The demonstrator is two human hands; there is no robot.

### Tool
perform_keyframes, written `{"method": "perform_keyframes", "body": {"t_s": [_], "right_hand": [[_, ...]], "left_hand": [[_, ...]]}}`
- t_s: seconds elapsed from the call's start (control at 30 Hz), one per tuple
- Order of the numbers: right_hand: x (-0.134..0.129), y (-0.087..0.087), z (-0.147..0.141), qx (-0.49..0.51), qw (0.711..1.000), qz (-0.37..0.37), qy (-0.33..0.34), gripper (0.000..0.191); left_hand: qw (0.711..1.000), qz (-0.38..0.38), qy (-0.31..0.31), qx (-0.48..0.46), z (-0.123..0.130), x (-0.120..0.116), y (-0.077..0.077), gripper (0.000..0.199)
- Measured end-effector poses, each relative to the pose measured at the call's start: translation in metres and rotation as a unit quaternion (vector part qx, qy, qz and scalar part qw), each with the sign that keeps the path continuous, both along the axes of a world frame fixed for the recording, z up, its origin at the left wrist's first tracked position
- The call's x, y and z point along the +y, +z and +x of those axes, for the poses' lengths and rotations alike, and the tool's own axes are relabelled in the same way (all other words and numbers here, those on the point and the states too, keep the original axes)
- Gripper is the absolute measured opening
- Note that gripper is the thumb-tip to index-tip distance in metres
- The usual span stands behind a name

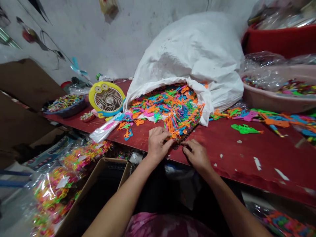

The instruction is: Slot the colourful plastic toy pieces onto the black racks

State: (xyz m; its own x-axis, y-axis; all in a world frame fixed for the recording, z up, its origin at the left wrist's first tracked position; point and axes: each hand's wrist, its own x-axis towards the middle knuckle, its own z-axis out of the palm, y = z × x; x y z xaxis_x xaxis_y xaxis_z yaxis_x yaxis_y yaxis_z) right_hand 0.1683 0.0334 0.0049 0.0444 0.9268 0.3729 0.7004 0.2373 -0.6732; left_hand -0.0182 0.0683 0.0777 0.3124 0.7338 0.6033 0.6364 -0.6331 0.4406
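My left hand [159,143] is at the front edge of the red table, thumb and fingers pinched together beside small orange plastic pieces [181,130]. What lies between those fingertips is too small to make out. Across from it, my right hand [196,154] has its fingers closed at the near end of a narrow black strip [189,135]. The strip slants away along the side of the colourful pile. Behind both hands, a large white sack [197,49] lies with its mouth open, and flat plastic pieces [160,102] in orange, blue, green and pink spill out.
A yellow fan [107,98] and clear plastic bags [106,127] are left of the sack. A pink basin [278,95] stands at right, near loose pieces [244,129]. Below the red table [237,171], an open carton [91,184] holds black strips beside filled bags [53,187].
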Motion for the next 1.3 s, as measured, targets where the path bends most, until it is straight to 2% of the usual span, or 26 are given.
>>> {"method": "perform_keyframes", "body": {"t_s": [0.1, 0.2, 0.37, 0.9, 1.13, 1.3], "right_hand": [[0.000, -0.002, -0.002, -0.001, 1.000, 0.006, -0.007, 0.027], [0.001, -0.005, -0.001, 0.012, 1.000, 0.009, -0.005, 0.026], [0.000, -0.005, -0.001, 0.012, 1.000, 0.016, -0.007, 0.025], [-0.001, -0.005, -0.002, 0.008, 1.000, 0.015, -0.013, 0.025], [-0.002, -0.003, -0.003, 0.011, 1.000, 0.018, -0.006, 0.025], [-0.002, 0.001, -0.009, 0.005, 1.000, -0.001, -0.027, 0.022]], "left_hand": [[1.000, -0.009, 0.007, -0.027, 0.000, -0.001, -0.006, 0.011], [1.000, -0.011, 0.018, -0.012, 0.000, -0.001, -0.007, 0.012], [0.999, -0.022, 0.022, 0.027, 0.001, -0.001, -0.001, 0.014], [0.997, -0.032, 0.003, 0.069, 0.002, 0.001, 0.011, 0.015], [0.988, -0.036, 0.025, 0.151, 0.007, -0.002, 0.022, 0.022], [0.976, -0.018, 0.058, 0.208, 0.019, -0.010, 0.028, 0.023]]}}
